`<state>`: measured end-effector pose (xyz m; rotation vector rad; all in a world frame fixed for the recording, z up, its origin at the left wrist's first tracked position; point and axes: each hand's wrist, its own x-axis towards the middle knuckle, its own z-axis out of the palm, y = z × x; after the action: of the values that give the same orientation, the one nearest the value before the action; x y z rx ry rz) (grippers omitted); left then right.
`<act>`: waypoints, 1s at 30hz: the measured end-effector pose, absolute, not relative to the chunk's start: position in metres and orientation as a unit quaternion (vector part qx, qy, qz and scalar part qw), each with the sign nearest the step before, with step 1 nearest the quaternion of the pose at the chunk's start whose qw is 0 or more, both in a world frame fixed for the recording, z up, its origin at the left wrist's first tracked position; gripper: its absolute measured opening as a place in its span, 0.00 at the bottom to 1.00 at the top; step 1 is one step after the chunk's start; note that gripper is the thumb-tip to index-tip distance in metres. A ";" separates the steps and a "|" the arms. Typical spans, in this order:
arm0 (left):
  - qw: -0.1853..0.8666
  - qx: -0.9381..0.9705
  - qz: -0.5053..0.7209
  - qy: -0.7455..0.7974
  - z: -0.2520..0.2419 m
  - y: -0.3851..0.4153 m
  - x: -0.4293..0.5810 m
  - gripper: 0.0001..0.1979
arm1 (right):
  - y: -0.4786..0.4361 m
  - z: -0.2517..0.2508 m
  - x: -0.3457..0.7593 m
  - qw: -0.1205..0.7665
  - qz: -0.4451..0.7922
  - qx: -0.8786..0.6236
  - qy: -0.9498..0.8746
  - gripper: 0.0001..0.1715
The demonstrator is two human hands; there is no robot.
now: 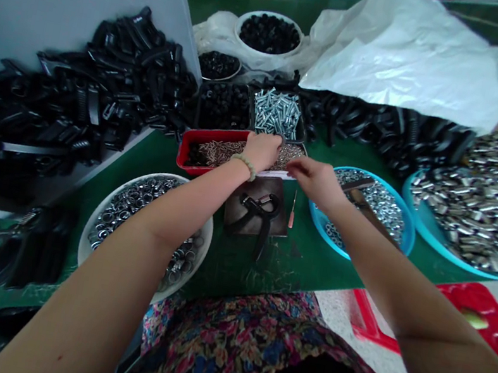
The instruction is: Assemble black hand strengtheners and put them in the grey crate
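My left hand (262, 150) reaches over the red tray (187, 148), its fingers curled down among small copper-coloured pins (223, 151). Its fingertips are hidden. My right hand (315, 179) is at the tray's right end, thumb and fingers pinched together; whatever they hold is too small to make out. Between my forearms, a black handle-like assembly with a spring (259, 207) rests on a dark metal plate (236, 218). Just right of the plate lies a small screwdriver with a pinkish handle (291, 218).
Metal rings fill a white bowl (91, 229) at left and small metal parts a blue basin (408, 237) at right. Behind the tray are silver screws (275, 113). Black plastic parts (119, 73) pile up at left. Metal cylinders (474, 220) heap at far right.
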<state>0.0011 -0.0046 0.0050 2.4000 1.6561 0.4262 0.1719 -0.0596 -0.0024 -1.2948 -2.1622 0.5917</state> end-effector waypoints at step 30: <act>0.207 0.811 0.193 0.512 -0.034 -0.152 -0.045 0.13 | -0.106 -0.034 0.156 0.200 0.229 -0.464 -0.832 0.10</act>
<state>-0.0453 -0.1522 -0.0342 2.2586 1.4264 0.5371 0.1557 -0.1063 -0.0335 -1.2955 -2.3257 0.6410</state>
